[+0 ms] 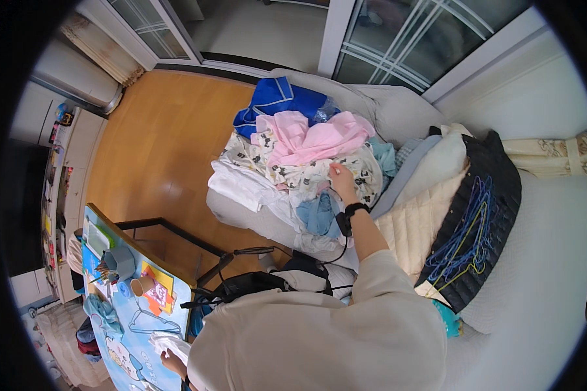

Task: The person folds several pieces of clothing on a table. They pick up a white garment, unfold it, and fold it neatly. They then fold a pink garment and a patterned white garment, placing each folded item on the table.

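My right hand, with a black strap and small device at its wrist, is at the heap of laundry on the sofa. Its fingers are bent close together over a white cloth with dark animal prints; whether they pinch it is unclear. Beside it are a pink garment, a light blue garment and white clothes. At the lower left, my left hand grips a white cloth at the edge of the light blue table. A dark wire hanger lies just beyond that cloth.
Blue and yellow-green hangers lie on a black quilted jacket at the right. A blue bag sits behind the heap. The table bears a grey pen holder, a brown cup and a teal cloth. A cable runs from my wrist.
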Available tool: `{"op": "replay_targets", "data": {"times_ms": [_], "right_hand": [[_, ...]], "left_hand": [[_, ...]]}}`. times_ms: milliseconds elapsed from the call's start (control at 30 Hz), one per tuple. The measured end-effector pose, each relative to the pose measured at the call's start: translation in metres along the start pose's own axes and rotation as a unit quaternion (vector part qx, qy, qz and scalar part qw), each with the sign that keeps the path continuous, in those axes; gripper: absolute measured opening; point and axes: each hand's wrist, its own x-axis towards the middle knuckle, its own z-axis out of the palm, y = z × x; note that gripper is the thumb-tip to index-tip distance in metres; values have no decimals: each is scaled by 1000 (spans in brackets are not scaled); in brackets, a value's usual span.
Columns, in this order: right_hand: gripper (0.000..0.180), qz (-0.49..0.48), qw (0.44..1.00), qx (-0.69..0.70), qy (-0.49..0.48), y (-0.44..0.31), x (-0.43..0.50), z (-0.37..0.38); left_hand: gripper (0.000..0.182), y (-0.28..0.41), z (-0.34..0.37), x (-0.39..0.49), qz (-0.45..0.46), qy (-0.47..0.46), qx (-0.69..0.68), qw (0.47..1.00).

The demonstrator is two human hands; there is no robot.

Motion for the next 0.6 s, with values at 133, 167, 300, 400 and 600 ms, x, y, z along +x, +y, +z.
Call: {"op": "replay_targets", "data": {"times_ms": [133,167,300,400,600], "right_hand": [[53,-134,986,-99,-3,-37,57,17],[57,-100,985,-134,-43,-43,65,17],[60,-55,955,-268,-117,-39,92,20],[25,-89,897,-406,-153,-25,106,25],[24,-114,908,-401,-30,-65,156,-67]], "left_hand": [[41,22,-30,-28,-43,-6,-21,999],[42,23,-36,-34,-62,-16,-32,997],[43,21,-53,-50,-54,-2,-26,998],[41,24,-60,-55,-82,-1,-24,996],[36,50,-57,-31,-23,34,-74,996]]}}
